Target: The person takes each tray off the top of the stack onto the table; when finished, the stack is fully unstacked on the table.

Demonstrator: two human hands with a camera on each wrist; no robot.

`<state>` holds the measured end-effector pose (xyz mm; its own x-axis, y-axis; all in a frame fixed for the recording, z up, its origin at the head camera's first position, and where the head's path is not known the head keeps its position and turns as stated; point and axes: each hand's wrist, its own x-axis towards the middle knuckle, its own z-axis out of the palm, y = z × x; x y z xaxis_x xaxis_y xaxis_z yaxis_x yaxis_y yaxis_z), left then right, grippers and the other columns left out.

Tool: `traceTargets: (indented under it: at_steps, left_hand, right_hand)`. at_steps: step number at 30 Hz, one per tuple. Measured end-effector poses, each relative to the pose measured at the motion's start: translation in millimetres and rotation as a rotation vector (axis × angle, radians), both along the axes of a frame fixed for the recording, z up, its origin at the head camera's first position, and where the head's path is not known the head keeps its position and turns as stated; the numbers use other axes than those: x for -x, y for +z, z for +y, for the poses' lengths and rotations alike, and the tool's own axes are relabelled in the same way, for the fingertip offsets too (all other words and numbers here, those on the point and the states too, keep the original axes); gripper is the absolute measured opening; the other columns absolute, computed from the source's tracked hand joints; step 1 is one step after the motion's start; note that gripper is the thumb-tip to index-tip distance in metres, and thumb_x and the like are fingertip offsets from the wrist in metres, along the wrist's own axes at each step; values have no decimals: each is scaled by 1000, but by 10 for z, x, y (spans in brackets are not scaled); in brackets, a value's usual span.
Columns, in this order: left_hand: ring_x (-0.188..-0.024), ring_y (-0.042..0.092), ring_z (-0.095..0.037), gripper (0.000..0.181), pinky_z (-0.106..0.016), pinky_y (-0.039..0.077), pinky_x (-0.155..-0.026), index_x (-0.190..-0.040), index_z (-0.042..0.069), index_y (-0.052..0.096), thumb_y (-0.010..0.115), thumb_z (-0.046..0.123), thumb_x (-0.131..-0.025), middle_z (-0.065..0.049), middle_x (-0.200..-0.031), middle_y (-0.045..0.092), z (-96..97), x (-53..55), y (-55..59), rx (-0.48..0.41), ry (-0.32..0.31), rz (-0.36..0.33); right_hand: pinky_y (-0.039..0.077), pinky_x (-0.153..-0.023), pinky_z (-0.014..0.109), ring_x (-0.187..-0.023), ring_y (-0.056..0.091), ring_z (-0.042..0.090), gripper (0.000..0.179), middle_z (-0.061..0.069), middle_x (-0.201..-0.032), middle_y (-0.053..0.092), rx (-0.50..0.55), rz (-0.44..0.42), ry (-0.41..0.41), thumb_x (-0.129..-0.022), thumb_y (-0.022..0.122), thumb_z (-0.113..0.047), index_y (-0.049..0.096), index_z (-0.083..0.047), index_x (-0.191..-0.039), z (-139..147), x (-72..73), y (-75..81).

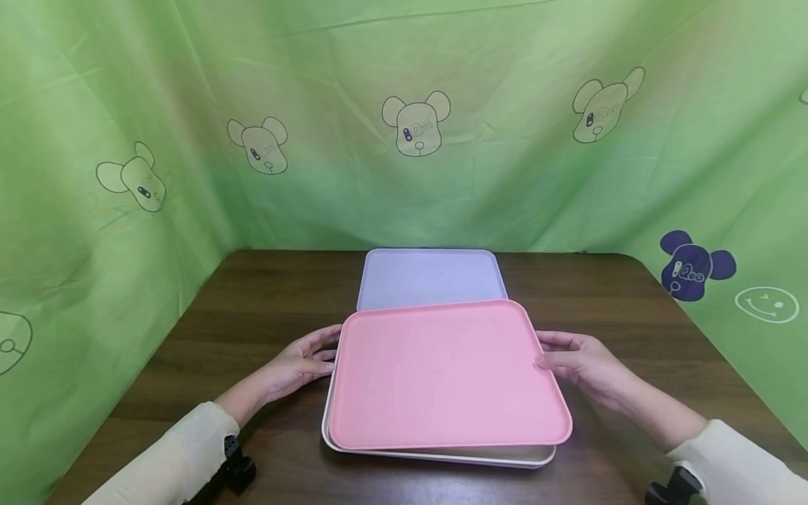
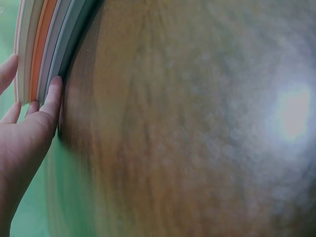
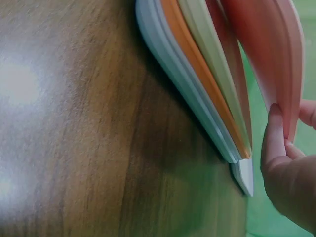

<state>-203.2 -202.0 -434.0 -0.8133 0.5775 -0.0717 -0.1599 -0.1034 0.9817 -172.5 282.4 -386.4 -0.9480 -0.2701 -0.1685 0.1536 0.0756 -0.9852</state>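
Observation:
A pink tray (image 1: 448, 379) lies tilted over a stack of trays, its right side lifted. My right hand (image 1: 590, 368) pinches that right edge, thumb on the upper face and fingers underneath, as the right wrist view also shows. Below it is a cream tray (image 1: 492, 459), then an orange tray (image 3: 197, 64) and grey-blue trays (image 3: 168, 54), seen edge-on in the wrist views. My left hand (image 1: 293, 368) is at the stack's left side, its fairly straight fingers touching the tray edges; one fingertip (image 2: 57, 84) rests against the lowest tray.
Behind the stack, a lavender tray (image 1: 429, 277) lies flat near the table's far edge. The dark wooden table (image 1: 271, 294) is bordered by a green curtain (image 1: 492, 189) printed with bear heads, at the back and both sides.

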Motion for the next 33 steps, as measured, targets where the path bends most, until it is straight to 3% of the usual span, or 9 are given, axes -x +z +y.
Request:
traceTargets:
  at_steps: [7, 21, 33]
  left_hand:
    - [-135, 32, -34, 78, -36, 43, -99, -153, -2, 17, 61, -6, -89, -24, -155, 16, 6, 2, -11, -3, 15, -11]
    - [-137, 30, -36, 80, -36, 43, -100, -153, -1, 17, 64, -3, -89, -23, -155, 15, -3, 9, 4, 8, 9, -3]
    - [-138, 29, -37, 79, -37, 43, -100, -153, 1, 19, 64, -4, -89, -22, -155, 17, 2, -1, 10, 16, 18, -18]
  right_hand:
    - [55, -78, 44, -94, 67, 19, 69, -1, -112, 65, -3, -29, 25, -91, 63, -2, 24, 16, -145, 11, -21, 11]
    - [56, -76, 42, -92, 67, 17, 68, 19, -125, 58, -161, 29, -23, -92, 64, -7, 26, 15, -145, 10, -17, 48]
    - [57, -69, 36, -83, 67, 12, 61, -2, -108, 67, -149, 60, -111, -93, 61, -2, 30, 17, -142, 52, 61, 45]
